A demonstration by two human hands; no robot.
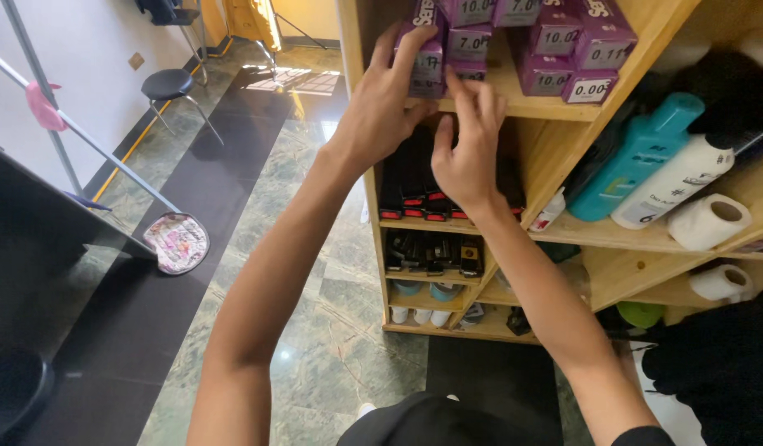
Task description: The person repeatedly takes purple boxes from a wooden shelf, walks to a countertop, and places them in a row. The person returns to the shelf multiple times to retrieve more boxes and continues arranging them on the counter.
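Both forearms bare to above the elbow. Left hand (381, 107) and right hand (468, 153): no rings, watch or gloves. Black short sleeve (642, 436) at right upper arm.

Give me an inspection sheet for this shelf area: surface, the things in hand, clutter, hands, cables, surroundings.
Surface: wooden shelf unit, several tiers, all stocked.
Things in hand: purple boxes stacked on the top tier, white labels on their ends.
Clutter: black packs with red ends on the tier below; teal bottle and white bottle lying tilted; paper rolls to the right.
Hands: left hand has fingers wrapped on the leftmost purple box; right hand touches the boxes' lower edge with its fingers.
Cables: nothing seen.
Surroundings: green marbled tile floor, black stool, metal rail, round patterned mat.
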